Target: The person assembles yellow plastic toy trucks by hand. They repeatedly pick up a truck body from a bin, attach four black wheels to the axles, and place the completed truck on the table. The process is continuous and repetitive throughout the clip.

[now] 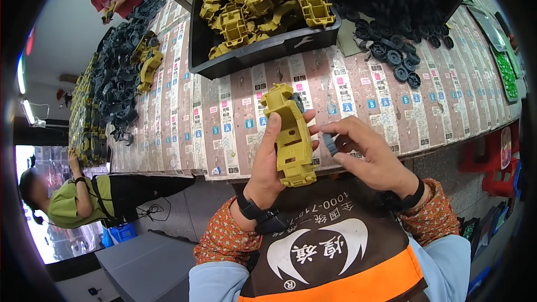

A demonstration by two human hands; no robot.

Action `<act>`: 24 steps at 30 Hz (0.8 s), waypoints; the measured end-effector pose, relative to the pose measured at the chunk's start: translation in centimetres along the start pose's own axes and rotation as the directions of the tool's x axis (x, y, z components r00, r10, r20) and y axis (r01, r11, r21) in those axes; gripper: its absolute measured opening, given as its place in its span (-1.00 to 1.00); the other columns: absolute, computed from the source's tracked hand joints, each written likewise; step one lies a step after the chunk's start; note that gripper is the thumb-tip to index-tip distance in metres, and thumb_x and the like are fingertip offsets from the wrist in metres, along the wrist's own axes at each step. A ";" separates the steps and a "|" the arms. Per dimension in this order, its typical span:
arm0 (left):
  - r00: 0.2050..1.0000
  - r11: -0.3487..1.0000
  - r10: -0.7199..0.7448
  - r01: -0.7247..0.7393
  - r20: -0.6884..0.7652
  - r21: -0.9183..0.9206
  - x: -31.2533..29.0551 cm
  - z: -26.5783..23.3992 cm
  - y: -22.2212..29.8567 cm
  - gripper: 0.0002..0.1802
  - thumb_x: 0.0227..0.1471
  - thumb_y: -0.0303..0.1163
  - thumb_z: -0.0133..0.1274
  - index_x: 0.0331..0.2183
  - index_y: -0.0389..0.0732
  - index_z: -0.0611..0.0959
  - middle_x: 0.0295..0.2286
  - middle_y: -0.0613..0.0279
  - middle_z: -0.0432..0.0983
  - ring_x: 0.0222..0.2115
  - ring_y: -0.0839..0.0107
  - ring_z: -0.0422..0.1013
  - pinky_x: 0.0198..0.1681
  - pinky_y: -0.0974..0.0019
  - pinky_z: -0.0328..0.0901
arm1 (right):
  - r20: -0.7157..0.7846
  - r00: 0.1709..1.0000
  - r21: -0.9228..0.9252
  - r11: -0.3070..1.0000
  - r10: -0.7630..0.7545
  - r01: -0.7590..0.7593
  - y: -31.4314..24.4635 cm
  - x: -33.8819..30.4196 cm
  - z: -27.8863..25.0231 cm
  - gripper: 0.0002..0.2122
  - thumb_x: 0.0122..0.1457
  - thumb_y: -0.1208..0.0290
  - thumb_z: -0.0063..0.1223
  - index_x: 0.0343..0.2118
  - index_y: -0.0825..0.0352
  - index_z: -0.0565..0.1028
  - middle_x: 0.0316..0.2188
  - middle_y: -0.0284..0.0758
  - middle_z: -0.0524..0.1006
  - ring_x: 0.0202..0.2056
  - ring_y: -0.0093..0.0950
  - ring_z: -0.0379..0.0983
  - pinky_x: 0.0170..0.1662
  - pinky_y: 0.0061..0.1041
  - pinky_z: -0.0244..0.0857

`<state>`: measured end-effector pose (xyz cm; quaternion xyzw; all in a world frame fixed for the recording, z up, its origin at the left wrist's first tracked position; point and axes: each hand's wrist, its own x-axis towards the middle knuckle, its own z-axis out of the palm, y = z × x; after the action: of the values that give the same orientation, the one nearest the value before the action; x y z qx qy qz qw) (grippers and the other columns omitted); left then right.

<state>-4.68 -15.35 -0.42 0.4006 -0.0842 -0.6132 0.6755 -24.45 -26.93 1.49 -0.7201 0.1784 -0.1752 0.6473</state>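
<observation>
My left hand (264, 170) is closed around a mustard-yellow plastic toy car body (295, 148), held tilted above the table's near edge. The thumb lies along its left side, and fingertips show on its right. A dark wheel (298, 102) sits against the far right side of the body; how it is fixed there is hidden. Close by on the right, my right hand (377, 159) pinches a small dark grey toy wheel (329, 144) between thumb and fingers. That wheel is apart from the car body.
Ahead stands a black crate (268, 50) heaped with yellow car bodies. Loose black wheels (394, 59) spill across the table at right. Dark grey parts (114, 67) and yellow ones line the left. Two people work at left. A green-filled tray (503, 75) lies far right, above red stools (492, 159).
</observation>
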 end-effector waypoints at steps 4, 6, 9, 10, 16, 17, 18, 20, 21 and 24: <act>0.994 0.994 0.108 -0.107 -0.029 0.026 0.5 -0.3 0.0 -0.34 0.35 0.15 -0.15 0.21 -0.16 0.38 0.05 0.06 0.48 -0.03 0.31 0.51 -0.10 0.20 0.56 | 0.025 0.999 0.084 0.996 0.035 -0.037 0.1 -0.3 1.8 -0.54 0.19 0.61 0.07 0.19 0.33 0.41 -0.05 -0.29 0.41 -0.12 -0.51 0.43 -0.02 -0.51 0.38; 0.985 0.985 0.168 -0.166 -0.041 0.041 0.6 -0.4 -0.1 -0.36 0.36 0.14 -0.15 0.16 -0.19 0.42 0.01 0.09 0.51 -0.07 0.35 0.53 -0.21 0.28 0.59 | 0.016 0.999 0.095 0.994 0.043 -0.044 0.0 -0.3 2.3 -0.54 0.18 0.63 0.08 0.19 0.33 0.41 -0.06 -0.28 0.42 -0.12 -0.50 0.45 -0.03 -0.51 0.39; 0.976 0.977 0.209 -0.205 -0.066 0.066 0.5 0.0 -0.1 -0.37 0.36 0.14 -0.15 0.15 -0.18 0.43 0.00 0.11 0.51 -0.11 0.37 0.54 -0.22 0.29 0.59 | 0.010 0.998 0.166 0.984 0.057 -0.058 0.6 -0.3 2.8 -0.53 0.20 0.63 0.07 0.20 0.34 0.40 -0.03 -0.29 0.42 -0.09 -0.52 0.45 -0.02 -0.51 0.39; 0.974 0.975 0.214 -0.210 -0.069 0.068 0.5 0.1 0.0 -0.37 0.36 0.14 -0.15 0.15 -0.18 0.43 -0.01 0.12 0.52 -0.12 0.37 0.54 -0.22 0.29 0.59 | 0.007 0.998 0.211 0.976 0.060 -0.060 1.2 -0.3 2.9 -0.53 0.21 0.63 0.06 0.21 0.35 0.40 -0.02 -0.30 0.41 -0.09 -0.54 0.44 -0.01 -0.52 0.39; 0.968 0.973 0.228 -0.222 -0.105 0.062 0.3 0.2 -0.1 -0.38 0.35 0.14 -0.14 0.14 -0.18 0.45 -0.03 0.14 0.53 -0.17 0.39 0.54 -0.21 0.30 0.58 | 0.040 0.994 0.395 0.912 0.102 -0.109 1.7 -0.3 3.2 -0.53 0.32 0.55 0.08 0.27 0.44 0.29 0.03 -0.34 0.39 -0.01 -0.56 0.42 0.04 -0.54 0.38; 0.968 0.973 0.228 -0.222 -0.106 0.064 0.2 0.2 -0.1 -0.38 0.35 0.14 -0.14 0.13 -0.18 0.45 -0.03 0.14 0.54 -0.18 0.39 0.54 -0.21 0.30 0.57 | 0.040 0.994 0.396 0.912 0.103 -0.110 1.7 -0.3 3.2 -0.52 0.32 0.54 0.09 0.27 0.44 0.29 0.03 -0.34 0.40 0.00 -0.56 0.42 0.04 -0.55 0.38; 0.968 0.973 0.228 -0.222 -0.107 0.066 0.2 0.2 -0.1 -0.38 0.35 0.14 -0.13 0.13 -0.18 0.45 -0.03 0.14 0.54 -0.18 0.39 0.55 -0.21 0.30 0.57 | 0.049 0.992 0.391 0.911 0.119 -0.129 1.7 -0.3 3.1 -0.52 0.32 0.55 0.08 0.27 0.44 0.29 0.03 -0.34 0.40 0.00 -0.57 0.42 0.03 -0.56 0.39; 0.966 0.971 0.234 -0.226 -0.111 0.079 0.1 0.4 -0.1 -0.38 0.35 0.14 -0.14 0.13 -0.18 0.45 -0.04 0.14 0.54 -0.18 0.38 0.55 -0.21 0.29 0.57 | 0.067 0.986 0.382 0.909 0.153 -0.167 1.3 -0.2 2.9 -0.52 0.31 0.56 0.08 0.27 0.44 0.29 0.02 -0.33 0.40 0.01 -0.57 0.42 0.01 -0.57 0.39; 0.965 0.970 0.237 -0.228 -0.114 0.085 0.1 0.5 -0.1 -0.38 0.35 0.14 -0.14 0.13 -0.19 0.45 -0.04 0.13 0.54 -0.18 0.38 0.55 -0.21 0.29 0.57 | 0.045 0.988 0.381 0.912 0.148 -0.154 1.4 -0.2 3.0 -0.53 0.29 0.60 0.07 0.26 0.44 0.32 0.01 -0.34 0.40 -0.02 -0.58 0.42 0.02 -0.57 0.39; 0.956 0.958 0.270 -0.255 -0.113 0.133 0.2 0.2 -0.4 -0.37 0.35 0.15 -0.14 0.13 -0.20 0.44 -0.05 0.12 0.54 -0.18 0.37 0.55 -0.20 0.28 0.57 | 0.001 0.987 0.389 0.909 0.161 -0.149 1.4 -0.2 3.4 -0.53 0.23 0.67 0.05 0.23 0.42 0.37 0.00 -0.35 0.40 -0.09 -0.61 0.42 0.03 -0.57 0.39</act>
<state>-5.03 -15.59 -0.62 0.4637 -0.1283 -0.4848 0.7304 -23.05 -23.97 -0.25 -0.5586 0.2067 -0.1661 0.7859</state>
